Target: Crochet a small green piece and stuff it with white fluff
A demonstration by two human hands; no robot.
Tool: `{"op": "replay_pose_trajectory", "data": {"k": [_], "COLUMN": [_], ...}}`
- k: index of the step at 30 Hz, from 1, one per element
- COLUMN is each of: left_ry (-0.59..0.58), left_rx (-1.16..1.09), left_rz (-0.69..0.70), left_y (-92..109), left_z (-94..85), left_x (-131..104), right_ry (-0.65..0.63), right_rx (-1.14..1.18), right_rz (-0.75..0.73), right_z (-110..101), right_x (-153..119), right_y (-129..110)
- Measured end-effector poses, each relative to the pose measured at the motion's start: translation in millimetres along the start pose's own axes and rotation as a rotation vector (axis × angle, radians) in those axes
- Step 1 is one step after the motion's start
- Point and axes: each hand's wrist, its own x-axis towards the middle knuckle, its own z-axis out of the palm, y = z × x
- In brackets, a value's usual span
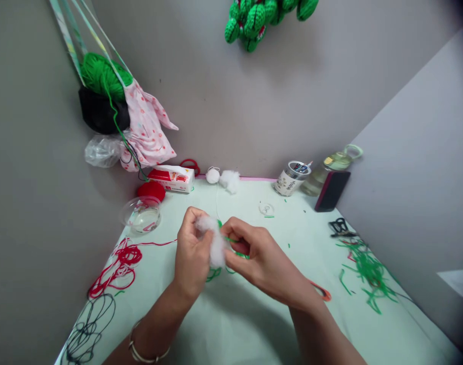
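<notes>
A tuft of white stuffing (217,248) is pinched in my left hand (191,253), its fingers curled and the thumb pressed on it. My right hand (254,248) is closed close by on the right, fingertips against the edge of the tuft. Green yarn (241,255) shows between and below the hands. What else the right fingers hold is partly hidden, though green strands run beside them. From the left, a red strand reaches to my left hand. A white thread runs down from a small white yarn ball (213,175) behind the hands.
More stuffing (230,181), a tissue pack (172,178) and a pen tin (291,178) stand along the back. Red yarn (121,266) and dark cord (89,329) lie left. Right are a phone (332,191), black scissors (341,227), green scraps (372,271) and an orange-handled tool (321,291).
</notes>
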Motion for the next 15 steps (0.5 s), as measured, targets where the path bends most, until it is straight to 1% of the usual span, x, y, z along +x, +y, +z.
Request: {"op": "replay_pose_trajectory", "data": {"k": [3,7,9,12,15], "left_ry": [-0.057,-0.236,-0.289,-0.305,-0.387], "left_rx": [-0.079,-0.158,-0.181,-0.17,-0.152], "left_rz": [-0.028,-0.113,-0.144,-0.115,-0.152], "left_y": [-3.0,7.4,14.8,21.3,22.7], "left_z": [0.2,-2.3,-4.1,-6.8,-9.5], "left_x": [-1.0,-1.8,-0.6,2.6,5.8], "right_ry": [0.143,0.283,0.294,0.224,0.194], "right_rx": [0.053,0.079,0.089,0.104,0.085], "right_rz": [0.036,0.052,0.056,0.068,0.064], "right_z": [7.6,4.7,1.0,-3.0,-5.2], "right_x": [4.6,5.7,4.6,1.8,-1.0], "right_y": [6.5,11.8,10.4,5.9,3.7]}}
